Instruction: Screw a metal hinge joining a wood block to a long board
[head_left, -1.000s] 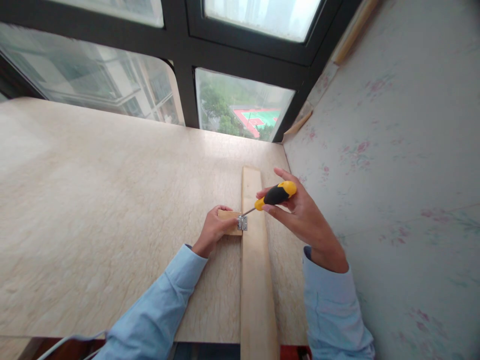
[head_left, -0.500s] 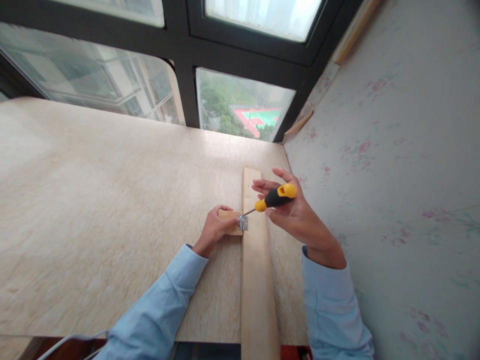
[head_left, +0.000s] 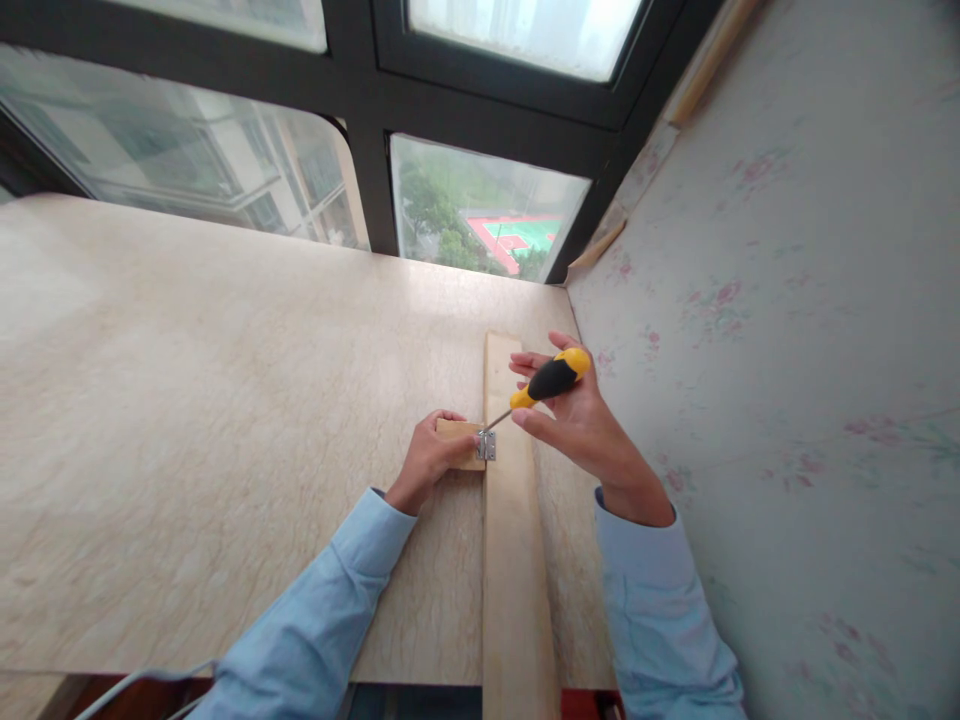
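On the long plank (head_left: 514,570), hinge (head_left: 490,446) is bridging to small block (head_left: 459,428) | left hand (head_left: 426,462) is pinching block | right hand (head_left: 581,418) is gripping screwdriver (head_left: 553,378), some fingers spread | screwing seems underway; seated screws too small to tell

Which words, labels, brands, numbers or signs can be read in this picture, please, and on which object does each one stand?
None: no text can be read here.
Screwdriver: no readable brand or label on the side shown.
Metal hinge: any stamp would be too small to read.
Long board and small wooden block: no readable lettering.
Wallpaper: printed flowers, no words seen.
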